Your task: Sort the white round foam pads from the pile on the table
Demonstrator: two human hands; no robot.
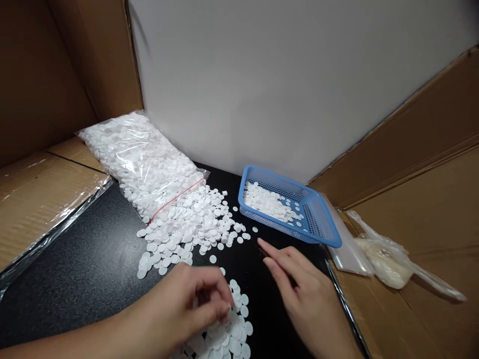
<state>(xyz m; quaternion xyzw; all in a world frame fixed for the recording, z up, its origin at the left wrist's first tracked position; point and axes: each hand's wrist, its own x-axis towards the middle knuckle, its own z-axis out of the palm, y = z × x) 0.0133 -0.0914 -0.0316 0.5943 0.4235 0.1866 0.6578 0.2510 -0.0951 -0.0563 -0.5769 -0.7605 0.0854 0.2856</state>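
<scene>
My left hand (187, 301) is curled over the nearer pile of small round white discs (235, 344). Its thumb and fingers are pinched together, with what looks like the edge of a white disc at the tips. To the right, my right hand (305, 289) is over the black table, its index finger stretched forward and the thumb slightly apart; I see nothing in it. A larger heap of white discs (194, 219) spills from the mouth of a clear zip bag (130, 144) with a red seal line.
Beyond my right hand, a blue perforated basket (329, 219) holds more discs, mostly at its left side. Clear plastic bags, one with pale contents (387, 262), lie on cardboard (422, 314) at the right. A white panel (280, 85) stands at the back; cardboard walls flank the black tabletop (82, 264).
</scene>
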